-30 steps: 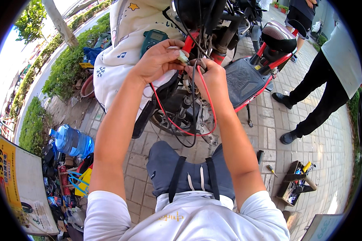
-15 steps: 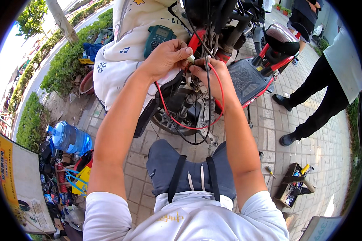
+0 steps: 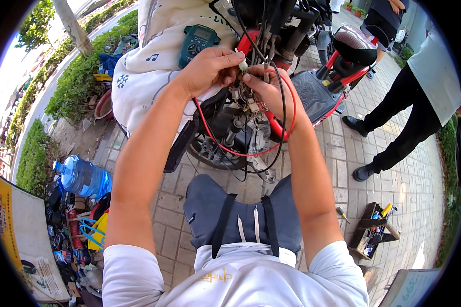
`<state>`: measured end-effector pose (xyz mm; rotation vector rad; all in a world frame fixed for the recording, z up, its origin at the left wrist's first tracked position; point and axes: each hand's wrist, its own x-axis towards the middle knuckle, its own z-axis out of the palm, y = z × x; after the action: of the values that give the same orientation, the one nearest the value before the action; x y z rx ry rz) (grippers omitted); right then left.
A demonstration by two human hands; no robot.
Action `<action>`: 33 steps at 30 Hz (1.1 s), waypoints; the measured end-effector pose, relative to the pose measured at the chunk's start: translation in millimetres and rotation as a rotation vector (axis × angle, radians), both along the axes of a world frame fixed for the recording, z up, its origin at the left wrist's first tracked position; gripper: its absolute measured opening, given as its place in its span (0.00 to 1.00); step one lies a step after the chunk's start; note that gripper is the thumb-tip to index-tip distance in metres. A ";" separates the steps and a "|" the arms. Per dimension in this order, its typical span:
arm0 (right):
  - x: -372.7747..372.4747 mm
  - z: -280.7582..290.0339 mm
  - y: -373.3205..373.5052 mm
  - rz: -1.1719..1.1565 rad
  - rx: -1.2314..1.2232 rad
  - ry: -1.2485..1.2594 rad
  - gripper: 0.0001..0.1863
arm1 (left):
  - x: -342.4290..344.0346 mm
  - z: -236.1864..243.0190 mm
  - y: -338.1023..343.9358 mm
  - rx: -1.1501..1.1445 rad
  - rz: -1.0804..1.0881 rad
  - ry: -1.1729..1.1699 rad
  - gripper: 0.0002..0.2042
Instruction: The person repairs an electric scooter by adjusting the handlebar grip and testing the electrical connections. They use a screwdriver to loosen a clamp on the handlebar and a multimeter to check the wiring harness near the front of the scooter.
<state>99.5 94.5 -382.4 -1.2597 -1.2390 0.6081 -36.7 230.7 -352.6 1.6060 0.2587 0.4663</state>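
Observation:
My left hand [image 3: 208,71] pinches a small white plug connector [image 3: 242,62] between thumb and fingers, in front of a scooter's exposed wiring [image 3: 252,105]. Close by on the right, my right hand [image 3: 271,89] has its thumb and fingers pressed together around the upper ends of the test leads; their tips are hidden. A red test lead [image 3: 230,152] and a black one hang in a loop below both hands. The teal multimeter [image 3: 198,43] rests on a white quilted cover [image 3: 148,77], just beyond my left hand.
A red scooter with a grey footboard [image 3: 317,97] stands to the right. Beyond it, a person in black trousers [image 3: 402,120] stands. A wooden toolbox [image 3: 370,233] and a screwdriver [image 3: 342,214] lie at lower right. A blue water bottle [image 3: 86,176] tops clutter at left.
The white connector now shows more fully above my left fingertips. My right hand has turned and dropped slightly, and the lead loop has shifted right. The whole view has moved a little.

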 end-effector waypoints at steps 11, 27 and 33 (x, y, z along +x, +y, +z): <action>2.5 -5.4 -11.7 0.061 0.076 0.173 0.16 | -0.3 0.0 1.4 -0.072 0.009 -0.036 0.14; 25.3 29.8 -10.8 0.025 0.066 0.200 0.28 | -3.5 1.0 -6.1 0.138 -0.080 0.013 0.14; 19.2 31.0 0.1 0.003 0.167 0.366 0.24 | -3.9 -4.0 -1.7 0.229 -0.054 0.013 0.13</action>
<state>118.7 94.6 -351.4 -0.9571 -0.9647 0.6876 -40.7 229.1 -356.6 1.8351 0.1755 0.4567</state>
